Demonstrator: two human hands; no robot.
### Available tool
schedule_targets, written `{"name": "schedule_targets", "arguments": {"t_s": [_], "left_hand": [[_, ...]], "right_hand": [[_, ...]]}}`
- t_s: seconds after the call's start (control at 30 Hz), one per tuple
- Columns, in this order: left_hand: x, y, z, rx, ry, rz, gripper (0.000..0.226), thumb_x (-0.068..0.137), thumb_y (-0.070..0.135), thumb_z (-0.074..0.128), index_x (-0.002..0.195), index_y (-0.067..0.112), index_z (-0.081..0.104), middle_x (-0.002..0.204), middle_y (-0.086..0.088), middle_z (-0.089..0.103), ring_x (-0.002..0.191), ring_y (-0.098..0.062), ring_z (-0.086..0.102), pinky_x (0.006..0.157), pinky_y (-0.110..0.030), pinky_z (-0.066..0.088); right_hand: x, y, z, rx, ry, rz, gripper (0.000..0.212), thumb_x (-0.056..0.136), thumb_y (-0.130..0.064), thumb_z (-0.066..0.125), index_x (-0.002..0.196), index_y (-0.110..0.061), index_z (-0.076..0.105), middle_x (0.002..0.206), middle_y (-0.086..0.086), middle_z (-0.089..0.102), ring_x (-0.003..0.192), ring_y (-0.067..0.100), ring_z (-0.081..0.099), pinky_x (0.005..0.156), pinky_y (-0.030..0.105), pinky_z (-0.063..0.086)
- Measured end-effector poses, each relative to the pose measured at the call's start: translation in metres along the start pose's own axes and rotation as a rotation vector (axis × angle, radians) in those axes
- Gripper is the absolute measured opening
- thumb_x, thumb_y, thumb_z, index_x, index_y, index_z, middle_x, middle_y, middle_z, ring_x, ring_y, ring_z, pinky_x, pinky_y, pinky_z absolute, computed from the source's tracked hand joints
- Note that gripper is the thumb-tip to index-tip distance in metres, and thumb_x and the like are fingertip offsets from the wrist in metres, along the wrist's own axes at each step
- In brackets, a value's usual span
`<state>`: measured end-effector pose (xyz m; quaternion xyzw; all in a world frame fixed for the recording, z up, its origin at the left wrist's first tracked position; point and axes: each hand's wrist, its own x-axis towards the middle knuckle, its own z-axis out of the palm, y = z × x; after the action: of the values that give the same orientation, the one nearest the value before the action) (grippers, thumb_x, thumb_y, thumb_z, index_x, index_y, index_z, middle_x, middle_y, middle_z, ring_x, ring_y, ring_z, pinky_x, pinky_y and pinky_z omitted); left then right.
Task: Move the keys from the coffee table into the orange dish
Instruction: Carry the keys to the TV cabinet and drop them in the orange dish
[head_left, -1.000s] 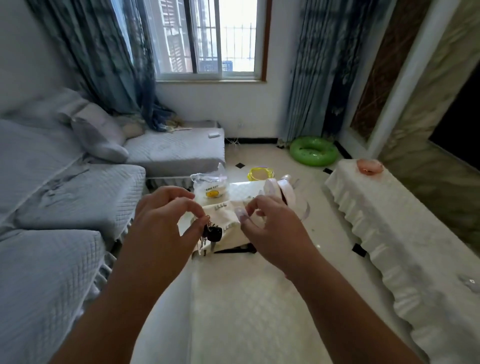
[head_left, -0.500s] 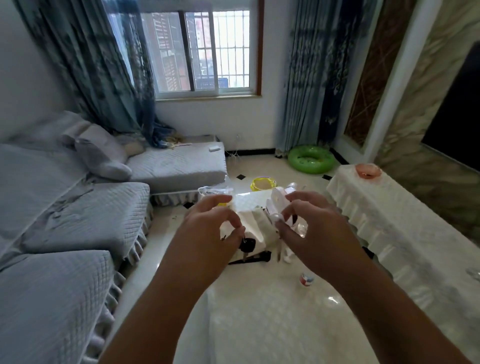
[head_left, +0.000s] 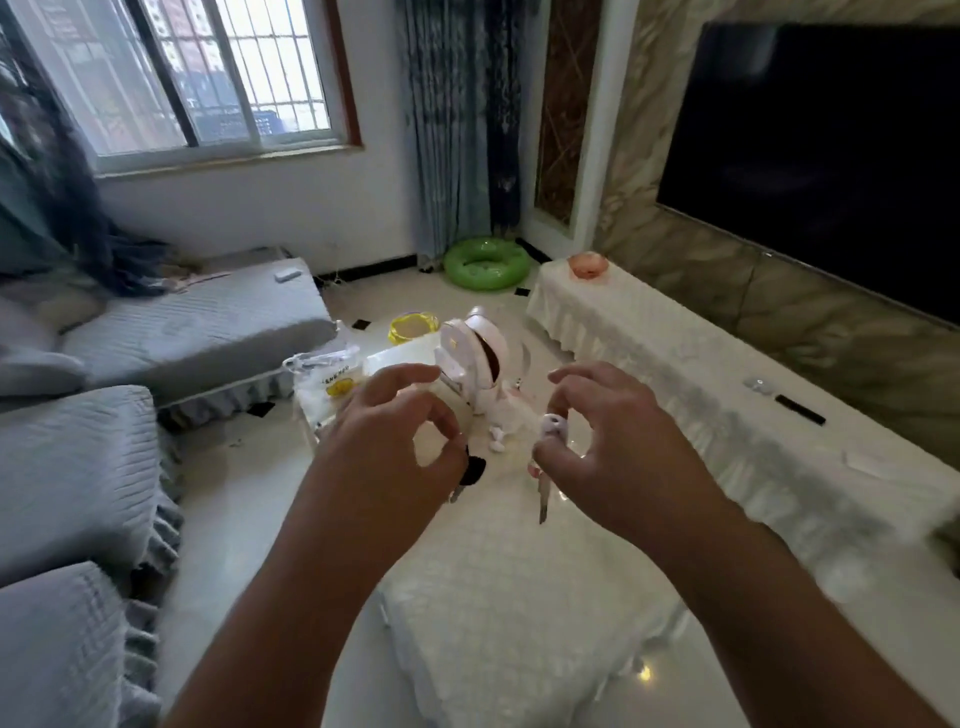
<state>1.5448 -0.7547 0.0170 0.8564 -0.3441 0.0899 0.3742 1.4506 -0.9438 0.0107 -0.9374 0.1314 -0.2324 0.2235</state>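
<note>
Both hands were recorded raised above the desk (head_left: 519, 597), the white-covered coffee table, with the keys already lifted off it. The left hand (head_left: 384, 447) was curled, thumb and forefinger pinched together on a key with a black head (head_left: 474, 470), its blade hanging below the pinch. The right hand (head_left: 602, 441) was likewise pinched at thumb and forefinger, the other fingers spread loosely; a metal key blade (head_left: 543, 501) was seen dangling under it, and a pale rounded piece (head_left: 551, 426) showed at the fingertip. Whether that piece was a key head or a fob could not be told, nor whether the two keys were joined by a ring.

The orange dish (head_left: 588, 265) stood at the far end of the long cloth-covered TV bench (head_left: 701, 395), well apart from both hands.

Handling, as judged: the keys were taken to be light, stiff, hard metal, not fragile, somewhat slippery on the blades and free to swing. The heads were judged the best place to hold, as done here; a blade grip would be likelier to slip. The dish looked thin and possibly glassy, so a low, gentle release into its bowl was judged advisable rather than a drop.
</note>
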Motion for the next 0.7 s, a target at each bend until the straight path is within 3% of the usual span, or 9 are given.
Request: {"name": "schedule_targets", "arguments": {"t_s": [0.17,0.37,0.5,0.53,0.63,0.7], "left_hand": [[-0.007,0.007,0.014,-0.057,-0.094,0.081,0.011,0.073,0.032,0.075,0.076,0.035,0.065,0.126,0.022,0.055,0.117,-0.01,0.053,0.089,-0.038,0.049],[-0.001,0.043,0.047,-0.104,-0.196,0.218,0.016,0.07,0.034,0.077,0.076,0.039,0.063,0.123,0.028,0.054,0.12,-0.008,0.05,0.093,-0.035,0.045],[0.004,0.082,0.077,-0.112,-0.246,0.321,0.013,0.073,0.038,0.075,0.075,0.04,0.062,0.12,0.03,0.054,0.114,-0.003,0.047,0.086,-0.012,0.033],[0.004,0.093,0.085,-0.123,-0.265,0.343,0.013,0.074,0.037,0.075,0.074,0.04,0.062,0.12,0.029,0.054,0.115,-0.004,0.046,0.087,-0.013,0.033],[0.003,0.126,0.106,-0.173,-0.32,0.393,0.014,0.073,0.032,0.076,0.074,0.038,0.063,0.12,0.026,0.055,0.117,-0.01,0.049,0.093,-0.035,0.043],[0.001,0.147,0.122,-0.194,-0.348,0.426,0.015,0.074,0.03,0.077,0.075,0.038,0.063,0.12,0.027,0.054,0.116,-0.008,0.048,0.091,-0.032,0.045]], "right_hand": [[-0.042,0.01,-0.018,-0.103,0.059,0.089,0.014,0.083,-0.041,0.054,0.085,-0.029,0.06,0.114,-0.012,0.059,0.106,0.01,0.051,0.086,0.036,0.046],[-0.085,0.034,-0.066,-0.184,0.205,0.24,0.013,0.086,-0.04,0.058,0.088,-0.028,0.061,0.109,-0.011,0.061,0.1,0.01,0.056,0.085,0.033,0.049],[-0.119,0.053,-0.105,-0.206,0.287,0.349,0.012,0.088,-0.038,0.057,0.087,-0.027,0.06,0.102,-0.012,0.059,0.096,0.008,0.055,0.081,0.034,0.049],[-0.128,0.058,-0.115,-0.215,0.309,0.377,0.012,0.088,-0.038,0.057,0.088,-0.027,0.059,0.1,-0.012,0.059,0.095,0.006,0.054,0.08,0.033,0.049],[-0.155,0.075,-0.142,-0.255,0.346,0.464,0.014,0.089,-0.042,0.054,0.091,-0.029,0.059,0.096,-0.014,0.058,0.09,0.006,0.054,0.077,0.034,0.049],[-0.172,0.087,-0.159,-0.269,0.366,0.513,0.014,0.089,-0.043,0.054,0.091,-0.03,0.059,0.095,-0.015,0.059,0.088,0.005,0.055,0.075,0.035,0.049]]}}
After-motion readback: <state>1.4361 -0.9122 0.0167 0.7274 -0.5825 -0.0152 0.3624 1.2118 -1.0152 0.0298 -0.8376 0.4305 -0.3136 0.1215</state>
